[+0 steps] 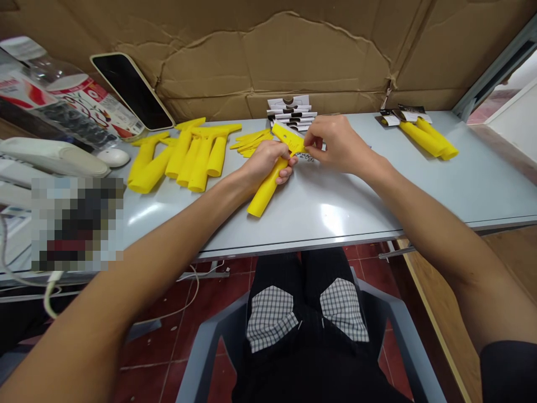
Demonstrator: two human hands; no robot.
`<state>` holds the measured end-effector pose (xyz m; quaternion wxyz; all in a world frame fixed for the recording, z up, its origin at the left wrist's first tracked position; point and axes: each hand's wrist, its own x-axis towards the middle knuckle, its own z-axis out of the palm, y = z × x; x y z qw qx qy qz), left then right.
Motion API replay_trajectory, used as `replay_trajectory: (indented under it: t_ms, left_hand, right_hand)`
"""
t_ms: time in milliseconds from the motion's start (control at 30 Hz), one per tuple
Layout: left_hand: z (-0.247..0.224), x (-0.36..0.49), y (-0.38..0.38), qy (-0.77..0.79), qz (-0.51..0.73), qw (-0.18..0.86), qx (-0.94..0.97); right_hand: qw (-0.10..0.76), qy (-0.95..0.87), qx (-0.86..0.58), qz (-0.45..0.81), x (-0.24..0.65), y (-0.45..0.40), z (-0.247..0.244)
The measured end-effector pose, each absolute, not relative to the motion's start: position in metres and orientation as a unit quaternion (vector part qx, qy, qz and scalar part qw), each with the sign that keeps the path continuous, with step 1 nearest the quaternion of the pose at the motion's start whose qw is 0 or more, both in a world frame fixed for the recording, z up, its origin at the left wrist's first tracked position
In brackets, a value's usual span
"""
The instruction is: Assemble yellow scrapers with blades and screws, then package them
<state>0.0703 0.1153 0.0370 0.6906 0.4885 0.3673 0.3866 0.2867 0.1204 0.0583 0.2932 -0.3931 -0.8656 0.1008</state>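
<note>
My left hand is wrapped round the neck of a yellow plastic T-shaped handle, its round grip slanting down toward the table's front edge. The wide flat head, with a small hole in it, points up and away. At the right end of that head, the fingers of my right hand are pinched together; what they hold, if anything, is hidden. Beneath them lies a small heap of metal screws. Just behind my left hand are several thin flat yellow pieces.
More yellow T-shaped handles lie to the left. Two packaged yellow handles rest at the right. White-and-black cards are stacked against the cardboard. A phone, plastic bottles and a white mouse crowd the left.
</note>
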Motion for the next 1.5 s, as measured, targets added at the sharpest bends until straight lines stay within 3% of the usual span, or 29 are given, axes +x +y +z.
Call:
replay_trajectory:
  t_ms: [1000,1500]
  left_hand:
    - [0.040,0.073,0.111,0.365,0.398,0.673,0.505]
    - [0.039,0.074,0.108,0.379,0.412,0.661,0.500]
  right_hand:
    - [0.380,-0.811,-0.387,0.220,0.293,0.131,0.051]
    - [0.374,-0.800,-0.403,0.240,0.291,0.132,0.051]
